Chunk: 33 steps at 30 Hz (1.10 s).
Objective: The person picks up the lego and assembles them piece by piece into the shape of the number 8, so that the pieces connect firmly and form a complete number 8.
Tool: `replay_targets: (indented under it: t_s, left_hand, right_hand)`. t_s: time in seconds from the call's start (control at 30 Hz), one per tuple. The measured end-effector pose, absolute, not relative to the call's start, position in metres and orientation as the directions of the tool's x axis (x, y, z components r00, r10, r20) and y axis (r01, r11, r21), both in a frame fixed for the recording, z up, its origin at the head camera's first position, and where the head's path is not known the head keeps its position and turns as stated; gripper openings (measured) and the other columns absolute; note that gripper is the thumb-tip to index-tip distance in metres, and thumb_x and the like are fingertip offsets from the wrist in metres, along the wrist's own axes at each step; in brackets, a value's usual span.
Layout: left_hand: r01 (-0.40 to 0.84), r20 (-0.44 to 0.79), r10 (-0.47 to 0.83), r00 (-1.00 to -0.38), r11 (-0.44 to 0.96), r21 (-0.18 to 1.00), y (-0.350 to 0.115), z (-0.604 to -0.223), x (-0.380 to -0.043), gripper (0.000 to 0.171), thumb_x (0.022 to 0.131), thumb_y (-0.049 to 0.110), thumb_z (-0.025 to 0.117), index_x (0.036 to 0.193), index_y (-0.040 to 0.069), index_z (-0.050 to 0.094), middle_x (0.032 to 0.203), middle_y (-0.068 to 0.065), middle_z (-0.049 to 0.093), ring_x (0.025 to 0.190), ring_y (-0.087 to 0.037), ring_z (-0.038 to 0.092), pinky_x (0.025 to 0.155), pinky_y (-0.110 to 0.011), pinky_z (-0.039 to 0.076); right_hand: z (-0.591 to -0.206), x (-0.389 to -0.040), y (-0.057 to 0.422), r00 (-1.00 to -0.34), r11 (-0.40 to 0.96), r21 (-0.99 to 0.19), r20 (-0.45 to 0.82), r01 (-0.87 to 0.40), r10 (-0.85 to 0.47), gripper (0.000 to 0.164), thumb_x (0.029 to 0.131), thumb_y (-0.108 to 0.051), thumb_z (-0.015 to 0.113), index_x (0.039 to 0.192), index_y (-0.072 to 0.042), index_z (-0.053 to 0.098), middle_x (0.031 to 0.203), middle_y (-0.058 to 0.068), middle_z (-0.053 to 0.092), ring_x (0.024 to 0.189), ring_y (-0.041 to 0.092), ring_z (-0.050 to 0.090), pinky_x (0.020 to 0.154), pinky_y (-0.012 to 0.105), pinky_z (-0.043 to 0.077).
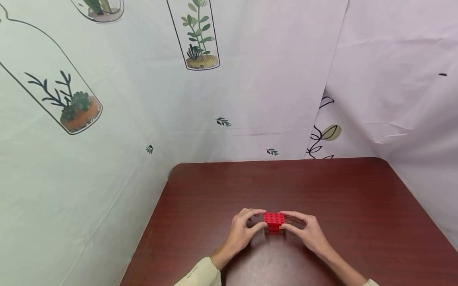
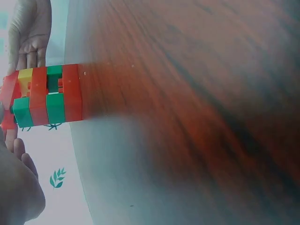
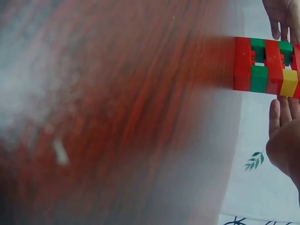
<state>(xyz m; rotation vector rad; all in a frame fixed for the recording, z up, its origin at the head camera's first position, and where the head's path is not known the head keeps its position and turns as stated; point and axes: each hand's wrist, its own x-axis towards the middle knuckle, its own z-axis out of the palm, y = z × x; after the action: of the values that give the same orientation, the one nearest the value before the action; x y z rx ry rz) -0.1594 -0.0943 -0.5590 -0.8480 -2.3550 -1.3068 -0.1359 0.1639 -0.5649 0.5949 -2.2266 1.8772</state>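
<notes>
A small tower of toy building bricks (image 1: 274, 227) stands on the table between both hands. A studded red brick (image 1: 274, 218) forms its top. My left hand (image 1: 240, 230) pinches the left end of this brick with thumb and fingers, while my right hand (image 1: 309, 232) pinches the right end. Seen from the left wrist, red layers alternate with pairs of smaller bricks. Two green bricks (image 2: 55, 108) sit above the bottom red brick (image 2: 73, 93). Higher up, a yellow brick (image 3: 289, 83) and a green brick (image 2: 21, 111) lie under the top one. Gaps show between the paired bricks.
The dark red-brown wooden table (image 1: 272, 182) spreads around the tower. White fabric (image 1: 264, 99) printed with plants and jars hangs behind the table's back edge and along both sides.
</notes>
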Motion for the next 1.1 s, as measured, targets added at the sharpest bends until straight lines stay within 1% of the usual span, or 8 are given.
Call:
replay_targets:
  t_s: [0.07,0.13,0.3,0.43,0.57,0.77,0.93,1.1]
  left_hand:
    - [0.624,0.525,0.337,-0.781,0.396,0.674,-0.0944,-0.5606,-0.1591,0.037,0.09,0.025,0.087,0.125,0.019,0.078,0.109,-0.003,0.078,0.096,-0.019,0.067,0.073,-0.035,0.059]
    - [0.612,0.515,0.331,-0.791,0.393,0.687,-0.0944,-0.5615,-0.1587,0.036,0.09,0.025,0.087,0.125,0.021,0.078,0.107,-0.004,0.078,0.094,-0.022,0.068,0.072,-0.035,0.059]
    - [0.6,0.508,0.319,-0.8,0.385,0.701,-0.0942,-0.5625,-0.1577,0.035,0.09,0.026,0.086,0.125,0.023,0.078,0.103,-0.006,0.077,0.087,-0.029,0.067,0.069,-0.031,0.056]
    - [0.574,0.481,0.317,-0.817,0.381,0.725,-0.0947,-0.5638,-0.157,0.035,0.091,0.028,0.085,0.126,0.025,0.078,0.101,-0.007,0.075,0.082,-0.028,0.065,0.066,-0.027,0.051]
    - [0.548,0.457,0.31,-0.834,0.366,0.752,-0.0948,-0.5653,-0.1568,0.036,0.091,0.028,0.086,0.126,0.026,0.078,0.099,-0.007,0.074,0.08,-0.026,0.064,0.065,-0.025,0.049]
    - [0.575,0.495,0.297,-0.816,0.334,0.747,-0.0925,-0.567,-0.1568,0.036,0.089,0.023,0.087,0.124,0.024,0.079,0.093,-0.003,0.07,0.076,-0.019,0.061,0.062,-0.024,0.049]
    - [0.593,0.521,0.292,-0.803,0.298,0.748,-0.0918,-0.5673,-0.1574,0.035,0.088,0.02,0.088,0.123,0.021,0.079,0.09,-0.004,0.07,0.074,-0.021,0.06,0.06,-0.027,0.05]
    - [0.608,0.532,0.295,-0.793,0.328,0.723,-0.0925,-0.5694,-0.158,0.037,0.089,0.021,0.088,0.124,0.022,0.079,0.09,-0.003,0.07,0.076,-0.021,0.061,0.062,-0.024,0.05]
  right_hand:
    - [-0.565,-0.1357,0.1634,-0.904,0.126,-0.904,0.382,-0.408,-0.191,0.036,0.091,0.0,0.082,0.126,-0.003,0.076,0.118,0.013,0.078,0.109,0.013,0.074,0.09,0.031,0.06]
    - [-0.565,-0.1358,0.1627,-0.902,0.131,-0.9,0.389,-0.415,-0.189,0.037,0.09,0.0,0.082,0.126,-0.001,0.075,0.118,0.013,0.078,0.108,0.013,0.075,0.089,0.033,0.061]
    - [-0.5651,-0.1358,0.1619,-0.896,0.143,-0.891,0.405,-0.432,-0.183,0.037,0.09,0.0,0.083,0.126,0.0,0.075,0.117,0.013,0.078,0.107,0.013,0.075,0.088,0.036,0.061]
    - [-0.566,-0.1356,0.162,-0.89,0.139,-0.886,0.417,-0.443,-0.183,0.037,0.089,0.002,0.083,0.126,0.0,0.075,0.118,0.013,0.078,0.108,0.013,0.074,0.089,0.033,0.061]
    - [-0.5675,-0.136,0.1624,-0.882,0.14,-0.877,0.433,-0.46,-0.185,0.038,0.089,0.002,0.083,0.126,0.0,0.075,0.118,0.013,0.078,0.108,0.013,0.074,0.089,0.031,0.06]
    - [-0.5695,-0.1359,0.1632,-0.875,0.127,-0.873,0.446,-0.472,-0.187,0.038,0.088,0.004,0.083,0.125,-0.004,0.076,0.117,0.014,0.078,0.108,0.014,0.075,0.089,0.029,0.06]
    - [-0.5715,-0.1365,0.1629,-0.876,0.121,-0.874,0.446,-0.471,-0.186,0.038,0.088,0.004,0.083,0.125,-0.003,0.076,0.116,0.015,0.078,0.107,0.013,0.075,0.088,0.027,0.06]
    - [-0.5728,-0.1371,0.162,-0.884,0.137,-0.878,0.433,-0.458,-0.178,0.038,0.088,0.003,0.083,0.125,-0.004,0.076,0.116,0.014,0.078,0.106,0.012,0.075,0.087,0.029,0.06]
